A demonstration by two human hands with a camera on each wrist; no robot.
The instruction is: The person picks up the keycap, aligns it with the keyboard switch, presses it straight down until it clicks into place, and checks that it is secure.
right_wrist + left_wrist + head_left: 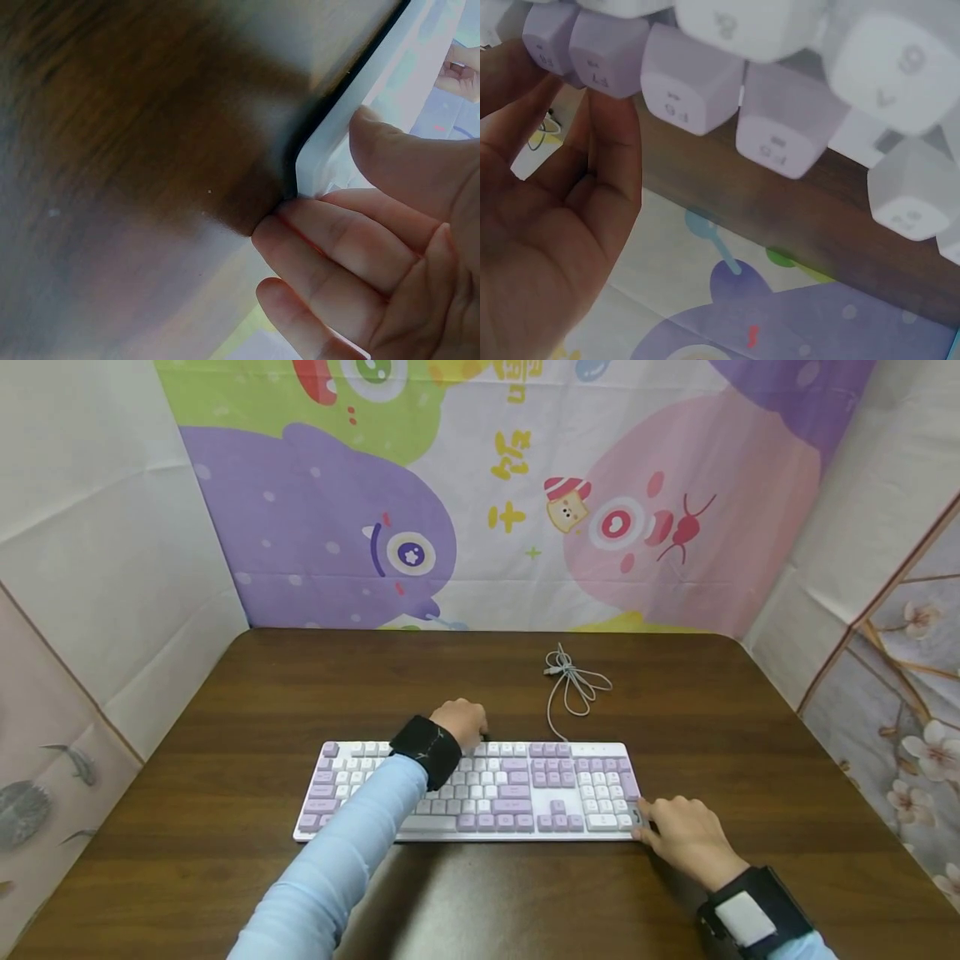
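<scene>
A white and lilac computer keyboard (480, 793) lies on the brown table in the head view. My left hand (459, 724) is at its far edge, near the middle, with the forearm crossing over the keys. In the left wrist view the curled fingers of my left hand (562, 195) grip that edge beside the lilac function keys (609, 56). At the near right corner, my right hand (686, 835) holds the keyboard. The right wrist view has the thumb (382, 146) on the keyboard's top side and fingers at the corner's underside.
A light-coloured cable (573, 681), bundled in loops, runs from the keyboard's far edge on the table (225, 860). A cartoon-printed cloth (510, 560) hangs behind the table. Pale panels (112, 510) stand at both sides.
</scene>
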